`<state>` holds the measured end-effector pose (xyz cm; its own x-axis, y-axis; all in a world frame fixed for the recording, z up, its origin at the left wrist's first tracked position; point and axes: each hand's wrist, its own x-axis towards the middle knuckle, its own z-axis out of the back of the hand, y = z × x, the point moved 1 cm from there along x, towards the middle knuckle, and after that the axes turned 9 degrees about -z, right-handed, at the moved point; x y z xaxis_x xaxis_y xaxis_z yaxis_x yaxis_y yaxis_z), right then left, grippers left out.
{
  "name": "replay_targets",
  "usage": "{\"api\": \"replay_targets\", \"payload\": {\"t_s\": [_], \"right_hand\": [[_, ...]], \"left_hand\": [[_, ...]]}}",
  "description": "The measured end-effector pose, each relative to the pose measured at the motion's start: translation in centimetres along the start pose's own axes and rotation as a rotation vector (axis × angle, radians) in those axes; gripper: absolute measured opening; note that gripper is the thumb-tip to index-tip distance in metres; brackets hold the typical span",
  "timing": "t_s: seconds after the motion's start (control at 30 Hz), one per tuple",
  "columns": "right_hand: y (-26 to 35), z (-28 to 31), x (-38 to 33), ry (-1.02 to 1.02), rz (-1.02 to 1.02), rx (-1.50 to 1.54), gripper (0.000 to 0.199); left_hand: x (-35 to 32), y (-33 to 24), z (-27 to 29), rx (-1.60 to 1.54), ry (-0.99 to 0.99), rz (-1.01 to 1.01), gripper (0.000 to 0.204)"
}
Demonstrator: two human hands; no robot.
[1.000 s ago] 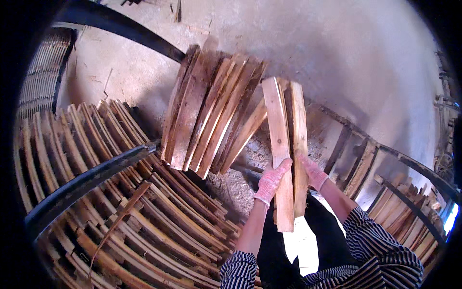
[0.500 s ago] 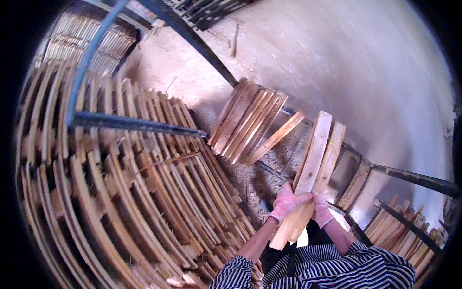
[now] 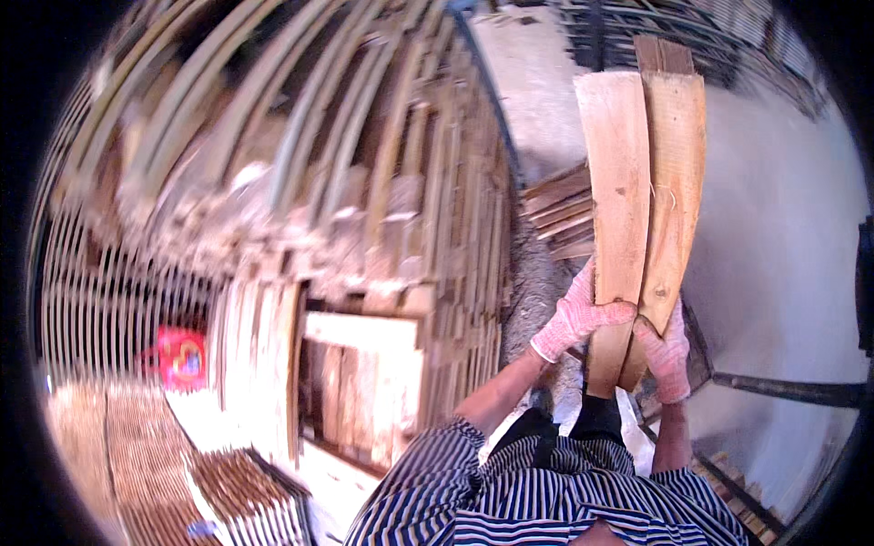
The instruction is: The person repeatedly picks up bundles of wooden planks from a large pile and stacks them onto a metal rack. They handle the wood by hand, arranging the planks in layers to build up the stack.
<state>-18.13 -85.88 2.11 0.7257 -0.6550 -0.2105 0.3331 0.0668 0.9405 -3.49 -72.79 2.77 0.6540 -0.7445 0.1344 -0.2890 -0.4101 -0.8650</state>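
Two pale wooden boards, a left board (image 3: 621, 173) and a right board (image 3: 675, 173), are held up side by side in front of me and overlap near their lower ends. The darker end of another board (image 3: 663, 55) shows behind their tops. My left hand (image 3: 580, 314), in a pink knit glove, is closed round the left board's lower part, its thumb across the face. On the other side my right hand (image 3: 666, 355), gloved alike, grips the right board with its thumb on the front. The fingers behind the wood are hidden.
Tall stacks of wooden slats (image 3: 401, 155) rise close on my left, blurred. Beyond the boards lies a small pile of brown boards (image 3: 560, 209). A dark metal bar (image 3: 787, 389) crosses at right. A red bag (image 3: 182, 358) hangs by slats at far left.
My view has swung left, bringing more slat stacks and the red bag in. The boards have been raised closer and stand more upright, both hands still on them.
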Motion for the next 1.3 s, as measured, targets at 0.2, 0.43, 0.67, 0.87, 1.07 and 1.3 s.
{"api": "replay_targets", "payload": {"t_s": [0.2,0.43,0.67,0.87,1.07,1.3], "right_hand": [[8.3,-3.0,-6.4,0.325,0.392,-0.131,0.124],[7.0,-8.0,-11.4,0.876,0.393,-0.186,0.104],[2.3,-14.8,-15.3,1.114,0.139,0.035,0.092],[4.2,-21.2,-19.3,1.166,-0.126,0.244,0.071],[6.1,-31.4,-25.6,0.911,-0.297,0.322,0.067],[8.1,-42.0,-34.2,0.115,0.204,-0.696,0.076]], "left_hand": [[-13.0,-7.9,-0.6,0.177,-0.332,-0.044,0.089],[-25.3,-8.2,-1.1,-0.133,-0.820,-0.217,0.068],[-33.5,-12.4,-0.4,-0.111,-1.147,-0.182,0.054],[-40.3,-18.0,3.6,-0.131,-0.989,-0.320,0.083],[-48.5,-25.2,14.2,-0.012,-0.907,-0.469,0.061],[-56.7,-32.9,28.2,-0.099,-0.685,-0.311,0.071]]}}
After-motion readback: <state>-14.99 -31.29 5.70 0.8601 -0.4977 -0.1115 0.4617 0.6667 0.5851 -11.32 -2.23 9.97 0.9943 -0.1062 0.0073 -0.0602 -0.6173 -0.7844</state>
